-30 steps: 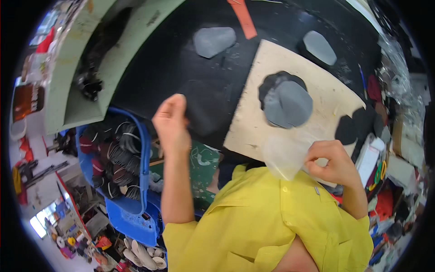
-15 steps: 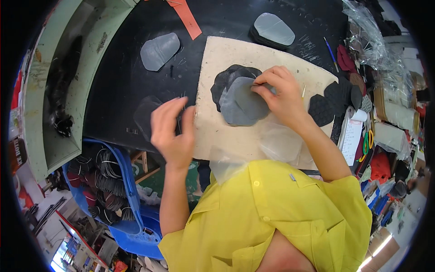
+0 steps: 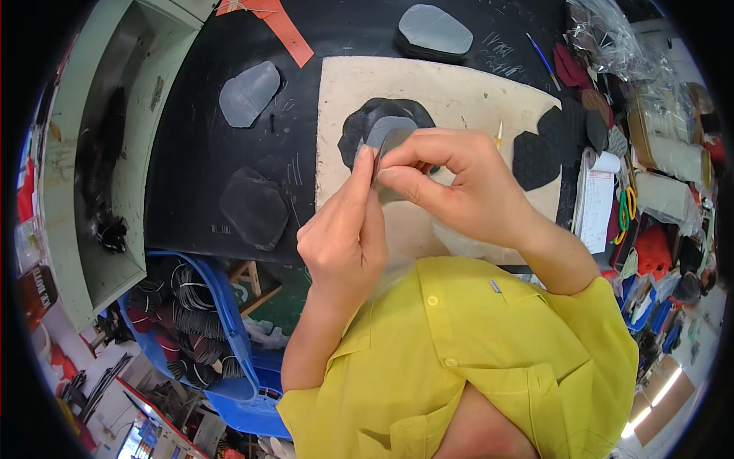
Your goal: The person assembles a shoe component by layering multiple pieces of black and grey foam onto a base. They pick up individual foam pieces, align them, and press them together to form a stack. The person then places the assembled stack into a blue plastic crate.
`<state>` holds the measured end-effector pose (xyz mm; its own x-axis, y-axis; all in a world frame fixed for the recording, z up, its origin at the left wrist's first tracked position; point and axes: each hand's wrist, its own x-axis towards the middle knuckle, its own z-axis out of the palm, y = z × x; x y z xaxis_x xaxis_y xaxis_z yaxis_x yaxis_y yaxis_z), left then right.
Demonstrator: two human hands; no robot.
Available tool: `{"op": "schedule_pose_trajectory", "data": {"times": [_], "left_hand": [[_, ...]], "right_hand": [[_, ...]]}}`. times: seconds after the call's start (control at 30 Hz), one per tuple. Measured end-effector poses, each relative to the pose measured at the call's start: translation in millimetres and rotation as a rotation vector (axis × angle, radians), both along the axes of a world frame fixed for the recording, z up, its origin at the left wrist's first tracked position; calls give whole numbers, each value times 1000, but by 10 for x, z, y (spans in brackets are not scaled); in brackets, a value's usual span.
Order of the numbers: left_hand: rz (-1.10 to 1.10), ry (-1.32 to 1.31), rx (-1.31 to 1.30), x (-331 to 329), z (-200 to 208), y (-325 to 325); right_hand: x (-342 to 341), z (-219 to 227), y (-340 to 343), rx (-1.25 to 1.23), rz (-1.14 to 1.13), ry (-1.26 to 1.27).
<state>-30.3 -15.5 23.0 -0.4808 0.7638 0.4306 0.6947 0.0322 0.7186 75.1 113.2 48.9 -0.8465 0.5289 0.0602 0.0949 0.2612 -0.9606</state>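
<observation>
Above pale board: thin grey piece, tilted, near edge pinched between fingers of left hand, right hand. Dark scalloped pieces on board beyond fingertips.

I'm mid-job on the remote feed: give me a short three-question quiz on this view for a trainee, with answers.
1. True or false: the right hand pinches a thin grey piece, with the left hand close beside it.

2. Multiple choice: what lies on the black tabletop, past the far left corner of the pale board?
A) a blue pen
B) an orange strip
C) a white notepad

3. Fill in: the tub of bundled pieces at lower left is coloured ____.

Key: 1 true; 2 B; 3 blue.
</observation>
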Motion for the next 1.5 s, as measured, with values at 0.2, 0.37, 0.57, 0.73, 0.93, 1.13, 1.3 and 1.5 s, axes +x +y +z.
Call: {"op": "schedule_pose_trajectory", "data": {"times": [0.2,0.37,0.57,0.73,0.93,1.13,1.3,1.5], "left_hand": [[-40,217,15,-17,-16,-101],[-39,176,-26,26,24,-155],[-33,106,-48,35,52,-193],[-34,-822,-55,14,99,-343],[254,-1268,115,-61,-185,-435],[344,-1234,222,-684,-224,-870],[505,-879,-152,-1305,-636,-1109],[644,106,-213,-1195,-624,-759]], "right_hand": [[20,34,63,-377,151,-121],[3,43,67,-553,173,-193],[-12,25,5,-620,159,-174],[-41,13,-86,-512,159,-183],[-16,-49,-260,-130,185,-125],[615,-83,-11,-5,502,-362],[551,-138,311,263,479,-523],[-1,-758,344,864,-64,-228]]}}
